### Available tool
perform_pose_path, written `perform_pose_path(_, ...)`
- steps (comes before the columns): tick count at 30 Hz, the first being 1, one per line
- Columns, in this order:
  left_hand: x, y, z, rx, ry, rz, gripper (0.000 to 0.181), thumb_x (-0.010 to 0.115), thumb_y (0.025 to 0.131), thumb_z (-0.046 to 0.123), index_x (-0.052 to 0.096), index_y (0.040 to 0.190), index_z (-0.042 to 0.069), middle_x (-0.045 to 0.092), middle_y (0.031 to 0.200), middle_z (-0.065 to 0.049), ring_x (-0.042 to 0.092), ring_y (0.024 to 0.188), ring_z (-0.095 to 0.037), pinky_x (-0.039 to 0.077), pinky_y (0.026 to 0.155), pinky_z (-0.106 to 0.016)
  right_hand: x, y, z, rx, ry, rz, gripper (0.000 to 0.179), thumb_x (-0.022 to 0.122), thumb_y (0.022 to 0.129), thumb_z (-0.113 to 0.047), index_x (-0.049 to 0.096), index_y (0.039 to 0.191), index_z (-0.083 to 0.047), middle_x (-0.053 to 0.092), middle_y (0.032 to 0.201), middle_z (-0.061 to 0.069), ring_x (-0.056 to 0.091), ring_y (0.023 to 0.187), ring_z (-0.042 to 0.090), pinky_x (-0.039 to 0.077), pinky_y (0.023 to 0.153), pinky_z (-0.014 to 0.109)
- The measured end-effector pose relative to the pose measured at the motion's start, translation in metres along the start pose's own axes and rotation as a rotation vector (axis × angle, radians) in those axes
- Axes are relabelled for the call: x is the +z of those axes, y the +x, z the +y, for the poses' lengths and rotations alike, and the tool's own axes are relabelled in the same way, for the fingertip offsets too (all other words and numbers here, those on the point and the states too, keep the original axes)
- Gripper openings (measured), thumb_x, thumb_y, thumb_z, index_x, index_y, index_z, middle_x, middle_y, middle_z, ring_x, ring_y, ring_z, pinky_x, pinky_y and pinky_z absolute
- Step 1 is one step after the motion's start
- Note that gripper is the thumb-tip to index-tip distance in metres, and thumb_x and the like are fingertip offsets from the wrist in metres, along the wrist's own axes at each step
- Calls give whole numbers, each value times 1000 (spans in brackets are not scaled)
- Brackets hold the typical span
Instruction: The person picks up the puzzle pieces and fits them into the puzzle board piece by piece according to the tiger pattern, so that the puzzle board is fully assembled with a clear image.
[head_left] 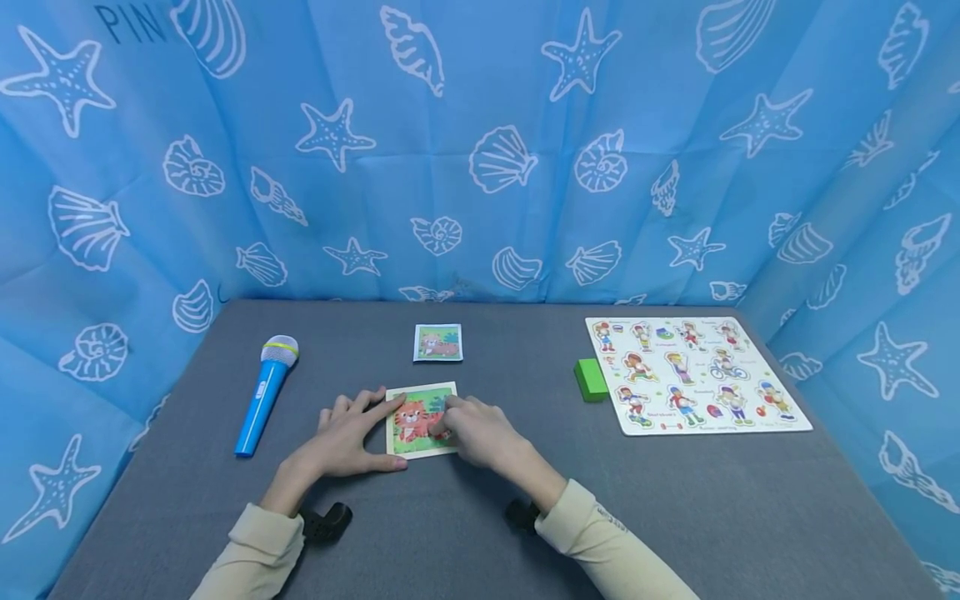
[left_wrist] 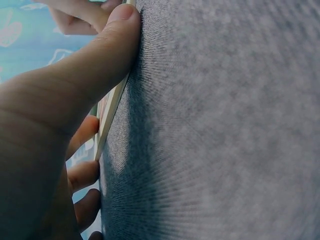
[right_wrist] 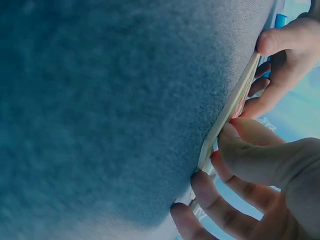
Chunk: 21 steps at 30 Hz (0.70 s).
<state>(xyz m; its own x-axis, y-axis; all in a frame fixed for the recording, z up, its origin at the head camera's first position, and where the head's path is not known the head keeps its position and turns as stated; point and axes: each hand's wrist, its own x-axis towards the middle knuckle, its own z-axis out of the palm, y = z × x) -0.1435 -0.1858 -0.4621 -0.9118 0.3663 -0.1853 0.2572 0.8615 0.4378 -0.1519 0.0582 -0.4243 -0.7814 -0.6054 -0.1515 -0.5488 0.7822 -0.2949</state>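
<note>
In the head view a small jigsaw puzzle (head_left: pixel 422 398) lies near the middle of the table, an orange tiger on green inside a pale frame. My left hand (head_left: pixel 345 437) spreads around its left side, the thumb at the lower edge and the index finger at the upper left. In the left wrist view that thumb (left_wrist: pixel 107 47) lies straight along the puzzle's edge. My right hand (head_left: pixel 483 433) touches the puzzle's right part. Its thumb (right_wrist: pixel 250 155) and index tip come together at the surface in the right wrist view; whether a piece is between them is hidden.
Behind the puzzle lies a small picture card (head_left: pixel 438 342). A blue toy microphone (head_left: pixel 262 400) lies to the left. To the right are a green block (head_left: pixel 591 381) and a white peg puzzle board (head_left: pixel 693 375) with sports figures. A blue shell-print curtain (head_left: pixel 480 217) surrounds the table.
</note>
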Motion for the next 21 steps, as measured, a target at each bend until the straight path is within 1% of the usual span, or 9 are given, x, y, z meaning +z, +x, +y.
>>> perform_pose_path(3,0,0,1,4,-4,0,99,76,78,69,38,159,28,37,162,-16,35,94,-23,23,76,-39,-1,0,-1,15,11,-2,26,72,95,-10,80,116,-23,69,105,-1,60,88,15,39,59,25)
perform_pose_path(5,0,0,1,7,-6,2,98,76,78,69,38,159,28,37,162,-16,35,94,-23,23,75,-39,-2,0,-1,21,23,4,26,72,94,-9,80,115,-22,70,106,0,61,86,14,38,57,24)
perform_pose_path(9,0,0,1,9,-8,8,98,76,78,69,38,159,28,37,162,-16,35,94,-23,22,75,-38,-3,-1,-1,25,51,17,25,71,95,-7,80,115,-19,70,101,1,50,72,9,33,53,22)
perform_pose_path(10,0,1,1,8,-7,8,98,76,78,69,38,159,28,37,162,-15,35,94,-23,22,75,-38,-3,-1,0,24,56,17,25,71,95,-7,80,115,-19,69,100,2,46,70,9,32,52,22)
perform_pose_path(12,0,1,1,8,-9,7,98,75,78,69,38,159,28,37,162,-15,34,94,-23,22,75,-38,-3,-2,0,23,66,15,25,71,95,-7,80,115,-18,69,99,2,46,71,9,32,52,22)
perform_pose_path(14,0,0,1,12,-9,7,98,75,79,69,38,159,28,37,162,-15,35,94,-23,22,75,-38,-3,-3,0,25,61,12,26,71,95,-7,79,116,-19,69,102,2,52,75,10,36,55,23)
perform_pose_path(17,0,-1,1,17,-11,6,98,75,79,70,37,159,28,36,163,-16,36,95,-23,23,76,-38,-1,-5,0,23,32,9,27,71,96,-10,78,119,-21,70,110,2,63,90,16,46,61,26)
perform_pose_path(19,0,-2,0,21,-6,9,98,74,79,70,37,159,28,36,163,-16,36,96,-23,24,76,-38,-1,-6,0,16,7,14,27,72,96,-12,77,121,-22,69,113,2,65,99,19,50,66,29)
perform_pose_path(21,1,-2,0,21,0,16,98,74,79,70,37,159,29,36,163,-16,38,97,-23,26,77,-38,0,-7,0,10,-15,20,28,72,96,-14,77,122,-22,69,113,1,65,100,19,52,68,30)
